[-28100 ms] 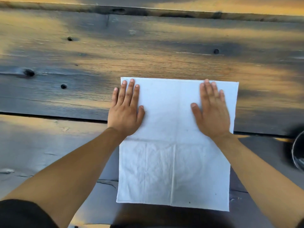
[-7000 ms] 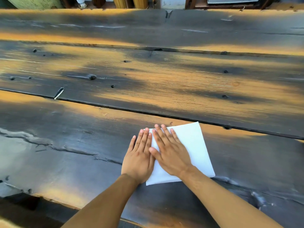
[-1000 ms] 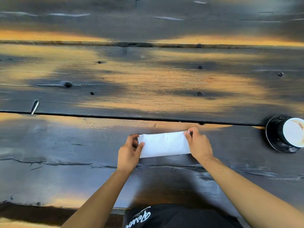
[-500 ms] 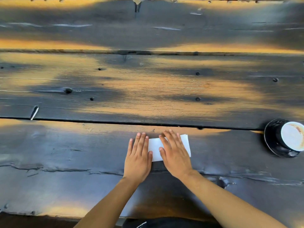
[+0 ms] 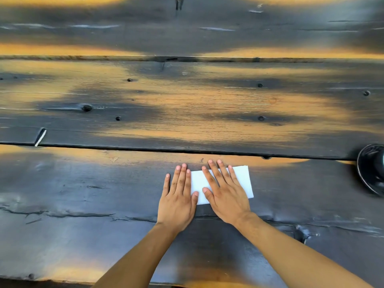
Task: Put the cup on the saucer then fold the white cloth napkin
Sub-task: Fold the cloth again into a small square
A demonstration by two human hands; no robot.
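Both hands flat on the folded napkin

The left hand (image 5: 176,201) and right hand (image 5: 225,193) still press the napkin (image 5: 243,181), fingers straight; the saucer (image 5: 368,173) has slid toward the frame's edge.

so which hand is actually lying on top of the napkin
The right hand: it lies flat across the folded white napkin, covering its middle. The left hand rests mostly on the dark table beside it, only its thumb side touching the napkin's left edge.

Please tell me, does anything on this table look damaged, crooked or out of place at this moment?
The folded napkin lies slightly askew to the plank seam, under the flat right hand; the left hand lies beside it. A crack runs along the wooden table. The saucer is cut off at the edge.
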